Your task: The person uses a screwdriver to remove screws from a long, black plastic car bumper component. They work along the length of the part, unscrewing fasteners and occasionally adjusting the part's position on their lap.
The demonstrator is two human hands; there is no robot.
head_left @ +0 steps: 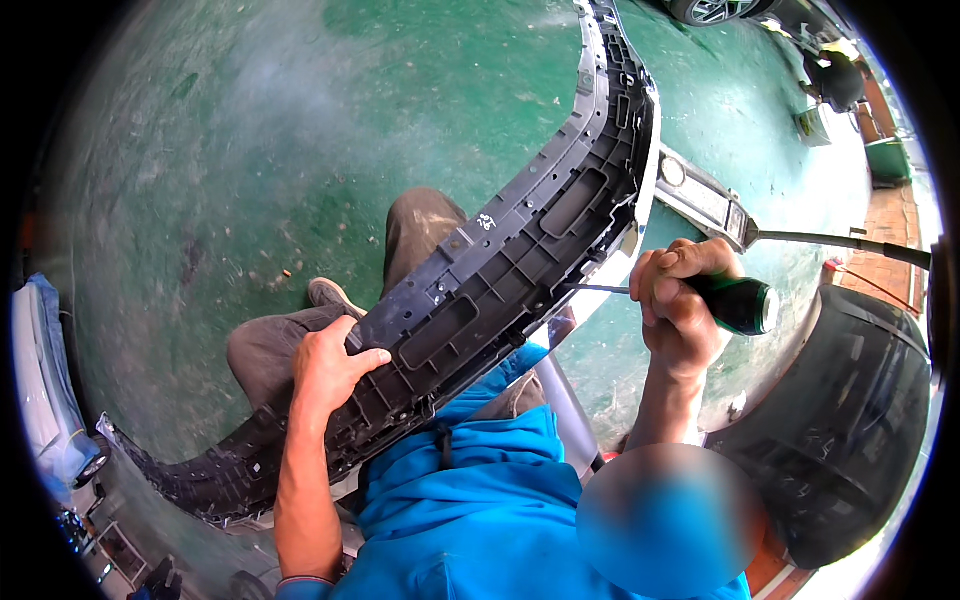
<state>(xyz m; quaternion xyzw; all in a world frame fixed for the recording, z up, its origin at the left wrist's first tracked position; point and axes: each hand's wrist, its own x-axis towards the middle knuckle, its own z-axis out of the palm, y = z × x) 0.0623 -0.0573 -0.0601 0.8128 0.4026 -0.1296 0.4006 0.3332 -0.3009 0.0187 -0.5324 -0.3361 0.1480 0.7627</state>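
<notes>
A long curved car bumper lies across my lap, its black ribbed inner side facing up and a white edge showing along its right. My left hand grips its left rim, thumb laid over the top and most of the fingers hidden. In my right hand is a screwdriver with a dark, rounded handle, my fingers wrapped round it. Its thin shaft points left, and the tip reaches the ribbed right edge of the bumper, where I cannot tell exactly what it touches.
Beyond the bumper's right side stands a floor jack with a long handle. A large dark body panel lies at the lower right. A car wheel shows at the top, a white car at the far left. Green floor surrounds me.
</notes>
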